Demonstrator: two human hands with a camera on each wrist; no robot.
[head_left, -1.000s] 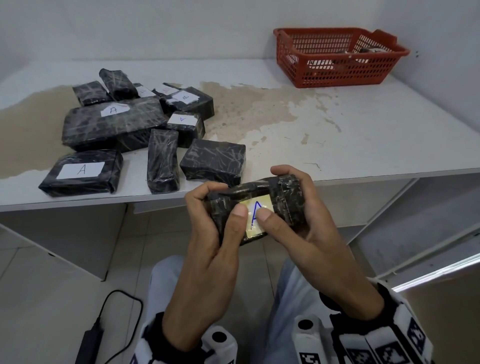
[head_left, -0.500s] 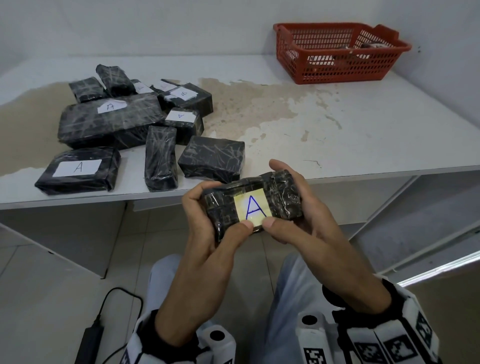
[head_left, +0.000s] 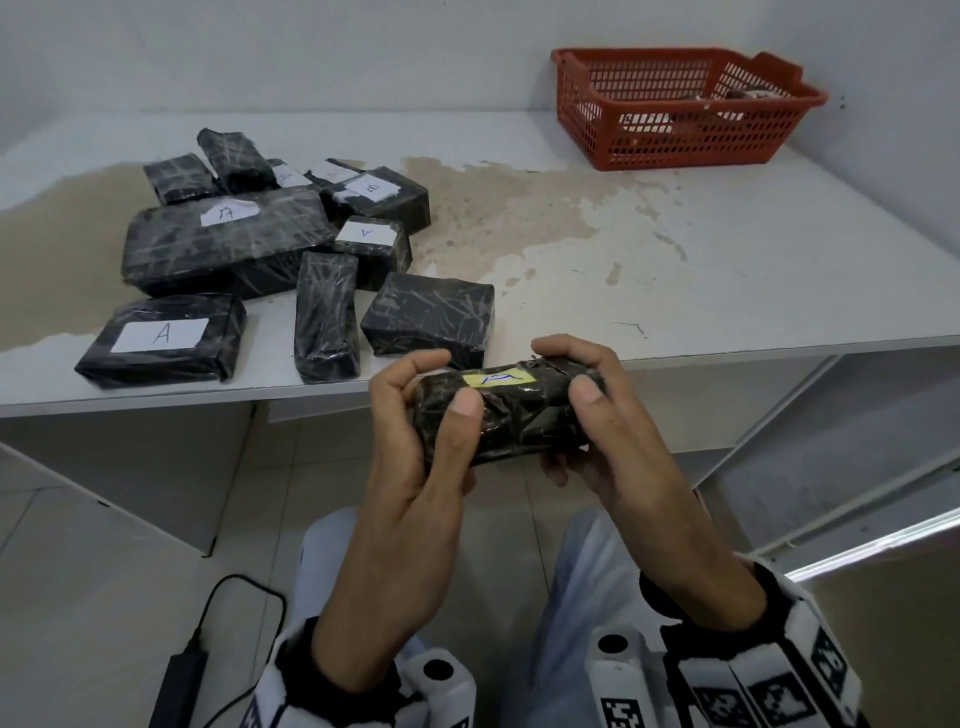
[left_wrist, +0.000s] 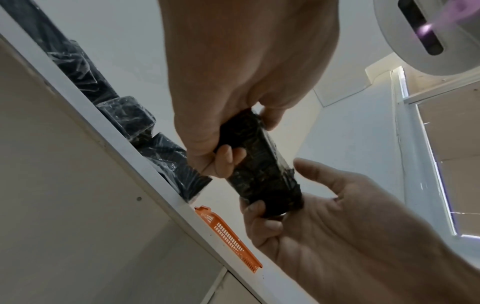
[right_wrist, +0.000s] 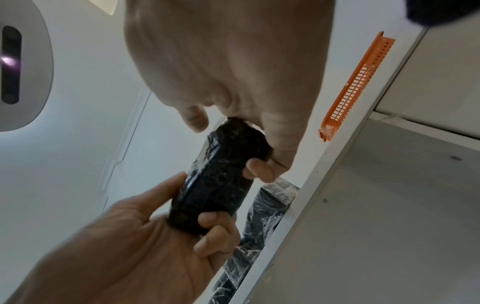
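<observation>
**Head view.** Black wrapped parcel (head_left: 511, 421) is held in the air at 6 o'clock of the table (head_left: 727, 270), just off its near edge, long axis level.
- Left hand (head_left: 415, 467) is clamped on the left end, thumb on the near face, fingers curled over the top.
- Right hand (head_left: 618, 447) is clamped on the right end in the same way.
- Yellow label (head_left: 497, 378) lies on the parcel's top face. Its blue writing is seen edge-on and cannot be read with certainty.
- Pile of black parcels (head_left: 228, 244) sits at 10 o'clock on the table. 3 of the white labels (head_left: 162, 332) read "A".
- Red basket (head_left: 675, 130) stands at 1 o'clock by the wall.

**Left wrist view.** Left hand (left_wrist: 246, 82) enters from 12 o'clock, with 1 fingertip curled onto the parcel (left_wrist: 262, 170). Right hand (left_wrist: 337, 226) at 5 o'clock cups the other end. A strip of the basket (left_wrist: 228, 234) shows at 6 o'clock.

**Right wrist view.** Right hand (right_wrist: 233, 72) at 12 o'clock has its fingers wrapped on the parcel (right_wrist: 223, 181). Left hand (right_wrist: 130, 236) at 7 o'clock grips the lower end. The basket (right_wrist: 358, 86) is at 2 o'clock.
</observation>
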